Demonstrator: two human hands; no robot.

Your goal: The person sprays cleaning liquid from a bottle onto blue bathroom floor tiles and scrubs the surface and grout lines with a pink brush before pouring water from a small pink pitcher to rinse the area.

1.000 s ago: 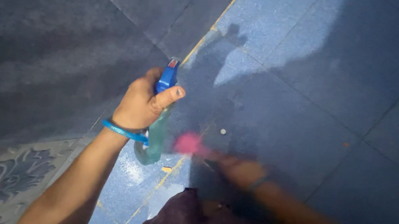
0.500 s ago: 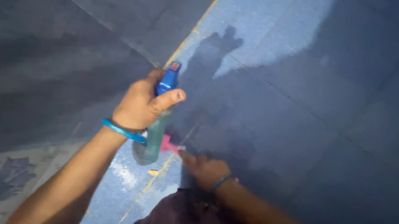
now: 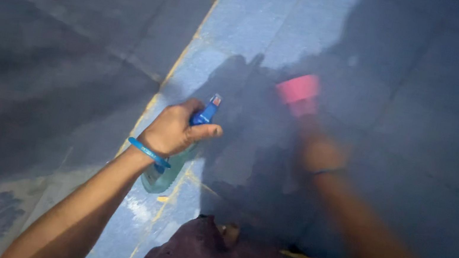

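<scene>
Blue floor tiles [image 3: 291,30] get wiped: our left hand [image 3: 172,133] grips the spray bottle [image 3: 167,168], our blurred right hand [image 3: 319,153] pushes a pink sponge [image 3: 299,91], its grip unclear.

— What do we see in our left hand [image 3: 172,133]?
— A spray bottle [image 3: 177,157] with a blue nozzle, gripped over the blue tiles [image 3: 268,26]; a blue band circles the wrist.
— And our right hand [image 3: 319,150]?
— Blurred, stretched forward, with a pink pad [image 3: 299,92] against the tiles.
</scene>
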